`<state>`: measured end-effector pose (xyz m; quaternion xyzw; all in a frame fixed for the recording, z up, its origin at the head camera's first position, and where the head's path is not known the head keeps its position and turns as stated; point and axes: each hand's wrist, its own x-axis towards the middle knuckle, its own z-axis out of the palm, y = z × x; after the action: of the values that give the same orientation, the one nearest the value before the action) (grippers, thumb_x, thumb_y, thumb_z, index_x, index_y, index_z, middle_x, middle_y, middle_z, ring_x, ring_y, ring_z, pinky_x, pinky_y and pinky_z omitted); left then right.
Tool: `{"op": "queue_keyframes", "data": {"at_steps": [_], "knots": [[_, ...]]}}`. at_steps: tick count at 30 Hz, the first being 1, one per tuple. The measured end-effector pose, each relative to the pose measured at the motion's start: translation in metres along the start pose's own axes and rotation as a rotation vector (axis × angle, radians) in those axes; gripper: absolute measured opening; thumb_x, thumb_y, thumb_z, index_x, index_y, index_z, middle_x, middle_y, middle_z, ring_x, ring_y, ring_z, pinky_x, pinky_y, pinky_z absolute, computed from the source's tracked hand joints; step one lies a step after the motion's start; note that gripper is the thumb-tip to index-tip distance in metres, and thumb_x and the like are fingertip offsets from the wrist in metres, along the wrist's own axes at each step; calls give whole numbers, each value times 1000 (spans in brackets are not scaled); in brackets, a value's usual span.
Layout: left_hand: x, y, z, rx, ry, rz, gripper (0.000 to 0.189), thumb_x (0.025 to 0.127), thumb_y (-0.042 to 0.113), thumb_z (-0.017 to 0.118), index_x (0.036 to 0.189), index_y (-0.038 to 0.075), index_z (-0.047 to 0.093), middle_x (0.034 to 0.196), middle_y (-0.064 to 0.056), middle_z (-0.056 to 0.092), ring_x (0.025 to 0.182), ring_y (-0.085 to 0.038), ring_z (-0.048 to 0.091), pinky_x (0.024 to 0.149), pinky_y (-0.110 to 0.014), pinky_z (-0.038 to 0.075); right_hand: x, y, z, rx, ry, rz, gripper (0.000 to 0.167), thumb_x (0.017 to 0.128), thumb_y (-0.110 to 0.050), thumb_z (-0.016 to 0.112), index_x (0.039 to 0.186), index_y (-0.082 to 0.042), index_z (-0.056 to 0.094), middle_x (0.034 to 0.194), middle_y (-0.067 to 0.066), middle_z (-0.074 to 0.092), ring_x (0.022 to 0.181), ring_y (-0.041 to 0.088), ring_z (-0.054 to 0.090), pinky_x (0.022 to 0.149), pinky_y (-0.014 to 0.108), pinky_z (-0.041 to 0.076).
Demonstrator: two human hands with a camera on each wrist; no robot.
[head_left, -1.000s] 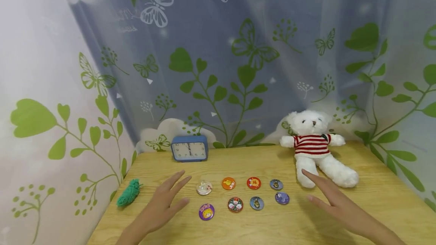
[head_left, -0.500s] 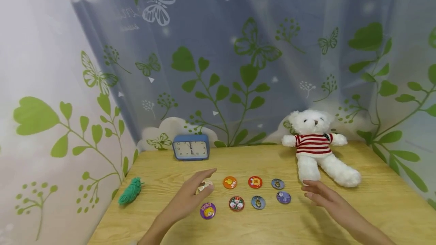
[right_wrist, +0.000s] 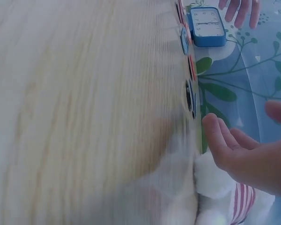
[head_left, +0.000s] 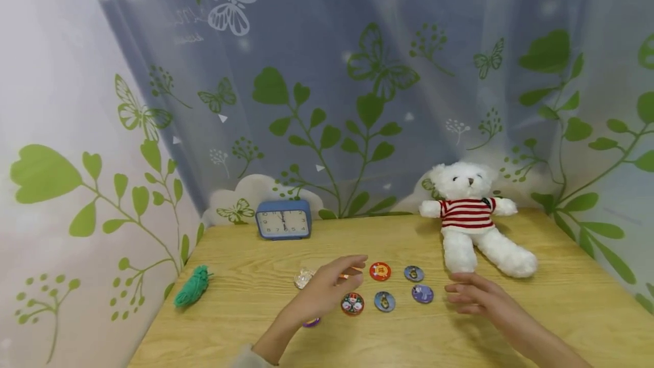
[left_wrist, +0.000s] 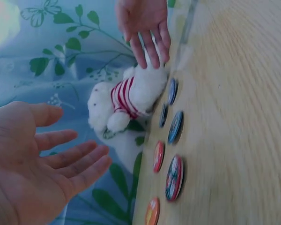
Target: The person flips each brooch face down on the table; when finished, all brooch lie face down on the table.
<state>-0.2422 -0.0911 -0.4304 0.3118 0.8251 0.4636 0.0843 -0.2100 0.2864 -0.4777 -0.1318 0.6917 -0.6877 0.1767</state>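
- Our left hand hovers over the badges and our right hand near the violet badge; both hold nothing, fingers relaxed.
- Our left wrist hides most of the purple badge from the head view, so we should lift clear rather than drag.
- Badges lie flat on the table in two rough rows; we'd best pinch rims, since glossy faces may slip.
- The bear sits beyond our right fingertips, so we should reach gently there.
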Motion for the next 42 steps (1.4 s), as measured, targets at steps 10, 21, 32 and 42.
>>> {"op": "queue_keyframes", "data": {"at_steps": [10, 21, 32, 42], "knots": [[34, 11, 37, -305, -14, -139, 39, 110, 25, 54, 145, 10, 58, 128, -3, 68, 117, -22, 66, 102, -43, 56, 9, -1, 10, -26, 95, 66, 47, 112, -19, 41, 145, 15, 39, 127, 3, 68, 107, 13, 69, 94, 34, 59], [60, 13, 69, -374, 64, -247, 36, 105, 16, 58, 136, -3, 61, 114, -18, 70, 104, -36, 71, 91, -46, 61, 18, -5, 19, -64, 175, 121, 58, 111, -23, 44, 148, 19, 31, 126, 9, 68, 106, 15, 69, 92, 35, 59], [76, 22, 95, -221, 135, -387, 25, 102, 14, 62, 118, -4, 70, 89, -15, 72, 81, -28, 72, 74, -38, 61, 23, -6, 22, -77, 196, 134, 63, 109, -22, 48, 149, 21, 27, 129, 16, 65, 108, 18, 67, 92, 36, 60], [77, 21, 111, -121, 192, -399, 24, 94, -2, 61, 114, -9, 71, 77, -8, 71, 68, -17, 68, 56, -20, 49, 26, -1, 24, -48, 196, 157, 63, 108, -21, 49, 147, 24, 27, 130, 19, 65, 113, 22, 67, 93, 38, 60]]}}
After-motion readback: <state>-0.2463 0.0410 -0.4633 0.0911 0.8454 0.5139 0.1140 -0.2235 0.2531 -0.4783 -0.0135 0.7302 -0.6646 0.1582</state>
